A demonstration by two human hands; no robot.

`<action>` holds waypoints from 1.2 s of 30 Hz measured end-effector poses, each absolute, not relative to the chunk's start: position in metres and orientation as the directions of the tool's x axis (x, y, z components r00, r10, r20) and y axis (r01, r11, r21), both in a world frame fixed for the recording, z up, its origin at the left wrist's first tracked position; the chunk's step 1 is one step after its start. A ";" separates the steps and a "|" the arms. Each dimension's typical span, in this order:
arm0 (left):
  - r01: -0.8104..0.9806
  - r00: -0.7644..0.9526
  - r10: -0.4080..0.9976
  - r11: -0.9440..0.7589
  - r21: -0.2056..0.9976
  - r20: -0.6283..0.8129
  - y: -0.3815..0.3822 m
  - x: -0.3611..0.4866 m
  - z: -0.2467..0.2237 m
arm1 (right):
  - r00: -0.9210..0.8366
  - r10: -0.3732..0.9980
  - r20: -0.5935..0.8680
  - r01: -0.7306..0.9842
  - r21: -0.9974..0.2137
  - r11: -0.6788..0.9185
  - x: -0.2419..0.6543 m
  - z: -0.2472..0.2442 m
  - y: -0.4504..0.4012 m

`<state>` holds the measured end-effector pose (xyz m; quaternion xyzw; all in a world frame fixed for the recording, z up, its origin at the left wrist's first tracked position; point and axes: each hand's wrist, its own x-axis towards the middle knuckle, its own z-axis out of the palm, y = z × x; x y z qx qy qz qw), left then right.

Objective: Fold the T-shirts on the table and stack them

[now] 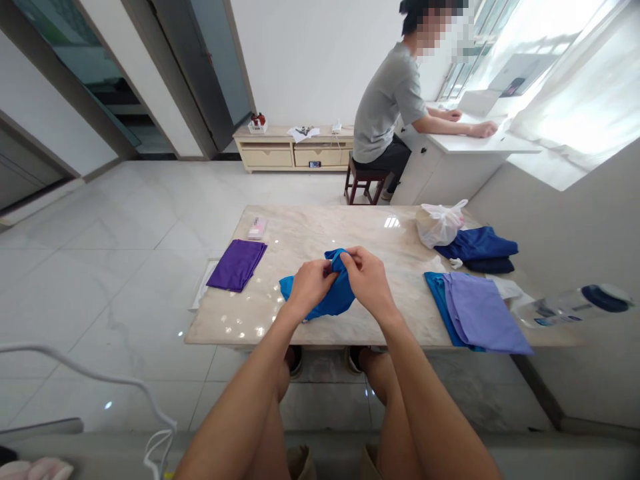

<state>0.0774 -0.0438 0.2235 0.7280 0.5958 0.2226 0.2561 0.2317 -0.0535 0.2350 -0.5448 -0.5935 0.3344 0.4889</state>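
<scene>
Lilac folded cloth (480, 313) overhangs the near edge of a marble-patterned desk (310, 227), at right; a passing brush could pull it off. Bright blue cloth (340, 297) is bunched over the desk's near middle. The left hand (311, 288) and right hand (371, 280) both have their fingers closed in a pinch on its upper part. If the pinch is loose, it might slip; bunched like this, it could also crease. At left, purple folded cloth (237, 263) lies at the side edge, where a nudge might tip it off. Farther back at right, a white plastic bag (437, 225) sits against dark-blue cloth (483, 243); tugging either could shift both. Beyond, a person (383, 100) sits on a stool (365, 175).
</scene>
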 end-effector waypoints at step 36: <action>0.903 0.116 0.993 -0.098 0.418 -0.016 -0.078 0.108 0.261 | 0.130 0.941 0.314 0.573 -0.798 0.187 0.237 0.221 -0.053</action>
